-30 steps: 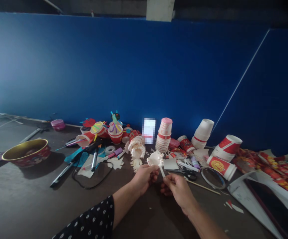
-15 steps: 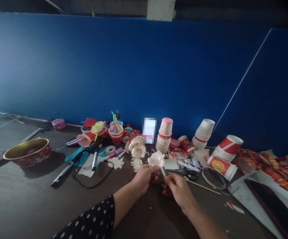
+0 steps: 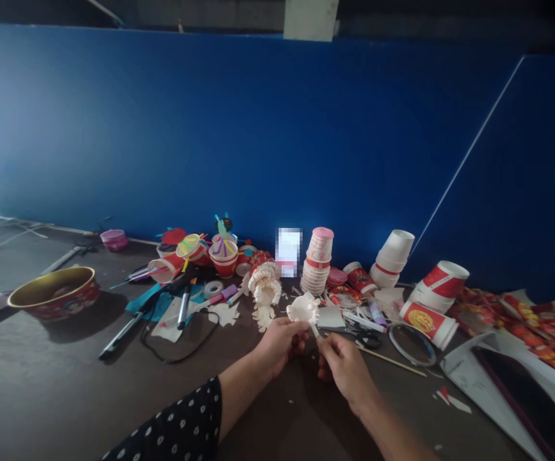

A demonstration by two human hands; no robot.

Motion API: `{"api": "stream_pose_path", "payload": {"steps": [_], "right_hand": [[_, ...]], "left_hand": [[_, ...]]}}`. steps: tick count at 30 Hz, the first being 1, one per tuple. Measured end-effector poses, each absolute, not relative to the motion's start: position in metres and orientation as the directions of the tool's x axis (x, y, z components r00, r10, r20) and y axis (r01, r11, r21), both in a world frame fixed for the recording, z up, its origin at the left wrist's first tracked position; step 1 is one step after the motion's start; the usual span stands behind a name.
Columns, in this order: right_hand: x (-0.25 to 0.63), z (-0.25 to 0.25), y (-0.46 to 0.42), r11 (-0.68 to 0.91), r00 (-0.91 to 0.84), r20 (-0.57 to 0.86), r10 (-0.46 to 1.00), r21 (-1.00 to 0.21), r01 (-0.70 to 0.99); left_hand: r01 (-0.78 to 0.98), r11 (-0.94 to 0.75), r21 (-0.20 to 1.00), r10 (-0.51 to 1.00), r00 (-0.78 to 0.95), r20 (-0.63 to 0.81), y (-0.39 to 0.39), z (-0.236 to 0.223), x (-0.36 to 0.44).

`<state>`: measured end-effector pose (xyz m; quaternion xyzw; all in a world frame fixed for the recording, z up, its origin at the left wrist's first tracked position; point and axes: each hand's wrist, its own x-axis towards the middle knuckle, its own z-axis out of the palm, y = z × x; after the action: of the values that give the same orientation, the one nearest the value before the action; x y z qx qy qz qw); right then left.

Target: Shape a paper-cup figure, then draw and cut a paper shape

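**Left hand (image 3: 281, 340) and right hand (image 3: 340, 360) are meeting at a shallow white paper piece with curled edges (image 3: 300, 309)**

The left hand is pinching the piece's lower edge, probably steadying it, while the right is gripping a narrow white paper strip (image 3: 315, 331) at the piece's right edge; whether they are joined is unclear. Both hands are keeping the piece near the table's middle, left of black-handled metal scissors (image 3: 369, 339). Bare forearms are angling inward, thumbs uppermost, other fingers curling under.
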<state>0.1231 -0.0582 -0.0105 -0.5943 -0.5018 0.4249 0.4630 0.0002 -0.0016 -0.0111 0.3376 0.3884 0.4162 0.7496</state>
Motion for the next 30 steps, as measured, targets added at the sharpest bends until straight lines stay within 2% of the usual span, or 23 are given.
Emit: {"api": "stream_pose_path", "payload": {"steps": [12,30], "right_hand": [[0.1242,-0.0172,-0.0562,-0.067,0.136,-0.04,0.99,-0.977,0.201],[0.1227,-0.0083,-0.0576,-0.031,0.22,-0.017,0.975,-0.998,0.062]], "left_hand": [[-0.377,0.426,0.822,0.888,0.35,-0.299,-0.0025,-0.0073,0.0005],[-0.372,0.44,0.817,0.882,0.349,-0.316,-0.0016,-0.0081,0.0009]]}}
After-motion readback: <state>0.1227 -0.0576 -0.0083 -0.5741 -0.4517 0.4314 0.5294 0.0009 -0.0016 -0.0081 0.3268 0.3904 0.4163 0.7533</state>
